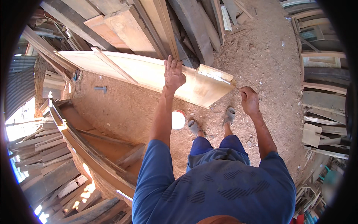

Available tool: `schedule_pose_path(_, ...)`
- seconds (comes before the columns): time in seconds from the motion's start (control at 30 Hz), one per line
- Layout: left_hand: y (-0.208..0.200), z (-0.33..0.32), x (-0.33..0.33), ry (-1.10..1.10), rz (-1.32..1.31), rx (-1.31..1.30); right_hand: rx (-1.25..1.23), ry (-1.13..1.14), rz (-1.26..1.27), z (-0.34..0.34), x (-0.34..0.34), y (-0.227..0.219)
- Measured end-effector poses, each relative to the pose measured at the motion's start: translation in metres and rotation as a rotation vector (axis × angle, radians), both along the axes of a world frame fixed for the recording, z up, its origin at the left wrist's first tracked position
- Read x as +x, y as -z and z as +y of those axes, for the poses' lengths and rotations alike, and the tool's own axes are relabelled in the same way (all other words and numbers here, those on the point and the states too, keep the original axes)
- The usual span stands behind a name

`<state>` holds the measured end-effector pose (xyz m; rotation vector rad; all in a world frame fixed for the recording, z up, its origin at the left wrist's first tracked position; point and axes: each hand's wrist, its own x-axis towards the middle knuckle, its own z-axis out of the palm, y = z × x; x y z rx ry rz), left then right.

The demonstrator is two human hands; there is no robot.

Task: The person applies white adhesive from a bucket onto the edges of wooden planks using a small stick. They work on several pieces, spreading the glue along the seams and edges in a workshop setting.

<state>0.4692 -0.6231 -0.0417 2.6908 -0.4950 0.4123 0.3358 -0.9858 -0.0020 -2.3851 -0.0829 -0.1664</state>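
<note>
A long pale wooden panel point(149, 72) stands across the space before me, tapering to the far left. My left hand point(173, 76) lies at its upper edge, fingers stretched out and slightly apart. At the panel's right end, a short wooden piece point(216, 73) carries a smeared white coating. My right hand point(250, 100) is closed on a thin brush-like tool point(235, 84), whose tip is close to that coated end; its exact kind is too small to tell. A white bucket point(178, 119) sits on the ground below the panel, near my feet.
A wooden hull-like frame point(100, 145) lies at my left. Leaning planks and boards point(130, 30) crowd the far side. Wooden frames point(322, 71) line the right, and stacked timber point(48, 153) fills the left. A hammer-like tool point(100, 89) lies on the wood-littered ground.
</note>
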Motion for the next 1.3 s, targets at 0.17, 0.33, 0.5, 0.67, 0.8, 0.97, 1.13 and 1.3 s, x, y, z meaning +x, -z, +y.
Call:
schedule_pose_path(0.17,0.002,0.000,0.001,-0.009,-0.024,-0.009,0.005,0.012,0.084,0.043,0.007,-0.021)
schedule_pose_path(0.33,0.003,-0.001,0.002,-0.002,-0.038,-0.002,-0.002,0.001,0.143,0.058,0.020,-0.030)
schedule_pose_path(0.5,0.007,0.004,0.001,0.011,-0.064,-0.011,0.130,-0.133,0.190,0.050,0.019,-0.039)
schedule_pose_path(0.67,0.001,0.000,0.000,-0.025,0.029,0.014,0.090,-0.136,0.248,0.027,0.032,-0.030)
schedule_pose_path(0.8,0.001,-0.001,0.000,-0.035,0.046,0.021,-0.101,-0.112,0.274,0.020,0.042,-0.037)
schedule_pose_path(0.97,0.008,0.001,0.002,-0.005,-0.050,-0.015,-0.031,-0.151,0.229,0.019,0.051,-0.045)
schedule_pose_path(1.13,0.007,0.000,0.001,-0.007,-0.032,-0.032,-0.212,-0.107,0.275,0.025,0.051,-0.071)
schedule_pose_path(1.3,0.008,0.001,0.002,-0.002,-0.045,-0.035,-0.174,-0.105,0.308,0.022,0.060,-0.083)
